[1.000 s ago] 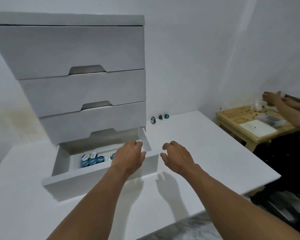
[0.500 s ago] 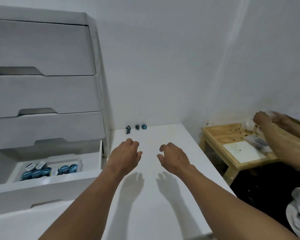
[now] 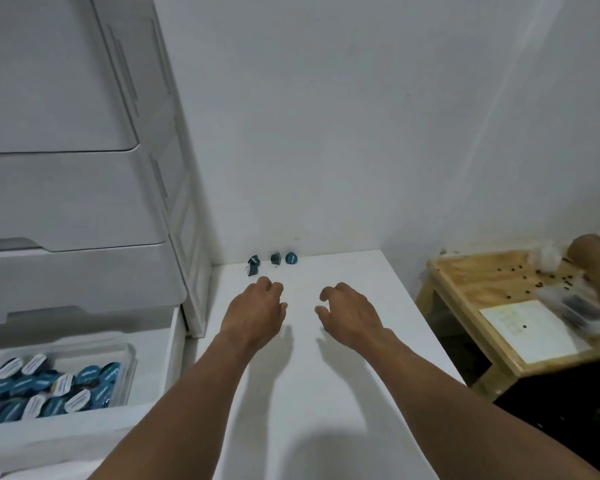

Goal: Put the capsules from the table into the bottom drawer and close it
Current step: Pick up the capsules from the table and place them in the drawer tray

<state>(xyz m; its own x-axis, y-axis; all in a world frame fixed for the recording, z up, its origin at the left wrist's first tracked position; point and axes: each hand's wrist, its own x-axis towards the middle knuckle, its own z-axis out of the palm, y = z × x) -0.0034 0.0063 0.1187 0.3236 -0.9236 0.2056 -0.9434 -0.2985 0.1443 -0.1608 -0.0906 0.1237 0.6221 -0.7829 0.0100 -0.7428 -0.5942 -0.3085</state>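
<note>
3 loose capsules lie on 1 white table at the wall. 1 cabinet has 4 drawers: 3 closed, and 1 open bottom drawer with 1 clear tray holding a heap of capsules too overlapped to count. The wearer's 2 hands show, left hand and right hand. 1 further hand is over 1 wooden table bearing 1 paper sheet.

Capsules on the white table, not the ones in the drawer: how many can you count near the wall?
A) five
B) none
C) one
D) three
D: three lie in a row at the far edge of the table, ahead of both hands: the left capsule, the middle capsule and the right capsule.
</note>
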